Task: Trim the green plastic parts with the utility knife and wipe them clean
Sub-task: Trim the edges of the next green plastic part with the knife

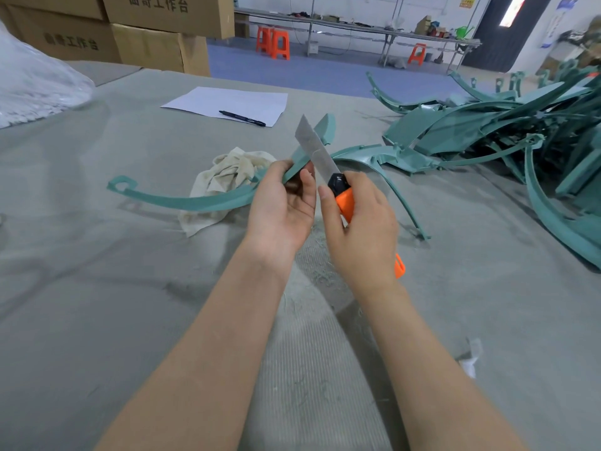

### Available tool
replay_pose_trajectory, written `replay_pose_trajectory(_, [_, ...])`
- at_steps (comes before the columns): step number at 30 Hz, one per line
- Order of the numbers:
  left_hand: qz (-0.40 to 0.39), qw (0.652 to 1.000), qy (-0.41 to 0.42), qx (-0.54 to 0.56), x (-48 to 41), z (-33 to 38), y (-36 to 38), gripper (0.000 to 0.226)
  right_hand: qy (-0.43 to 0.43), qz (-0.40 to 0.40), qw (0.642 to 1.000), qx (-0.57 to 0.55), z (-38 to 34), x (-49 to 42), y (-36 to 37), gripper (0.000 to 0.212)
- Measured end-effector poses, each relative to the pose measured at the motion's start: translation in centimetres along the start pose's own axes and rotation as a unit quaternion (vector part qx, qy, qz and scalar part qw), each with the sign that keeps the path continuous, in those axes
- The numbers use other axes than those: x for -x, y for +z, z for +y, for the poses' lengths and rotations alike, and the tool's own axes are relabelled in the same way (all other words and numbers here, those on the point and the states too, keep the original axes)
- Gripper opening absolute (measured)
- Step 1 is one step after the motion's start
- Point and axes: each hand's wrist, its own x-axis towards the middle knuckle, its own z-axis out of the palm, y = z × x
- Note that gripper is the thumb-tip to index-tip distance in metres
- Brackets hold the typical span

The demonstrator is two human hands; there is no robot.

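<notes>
Gripped in the left hand, a curved green part is held above the grey table, its looped end pointing left. Closed around an orange knife, the right hand sets the long blade (fully extended) against the part's upper edge. Behind lies a crumpled rag; farther right, a pile of green parts; farther back, paper with a pen.

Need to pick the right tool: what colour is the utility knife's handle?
Orange, with a black slider near the blade; the utility knife shows clearly in the head view, gripped in the right hand.
</notes>
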Motion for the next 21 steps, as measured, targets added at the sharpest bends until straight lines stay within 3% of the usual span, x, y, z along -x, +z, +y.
replay_pose_trajectory(21, [0.058, 0.998, 0.015, 0.015, 0.23, -0.07, 0.04, 0.022, 0.045, 0.015, 0.999, 0.021, 0.48, -0.54, 0.41, 0.024])
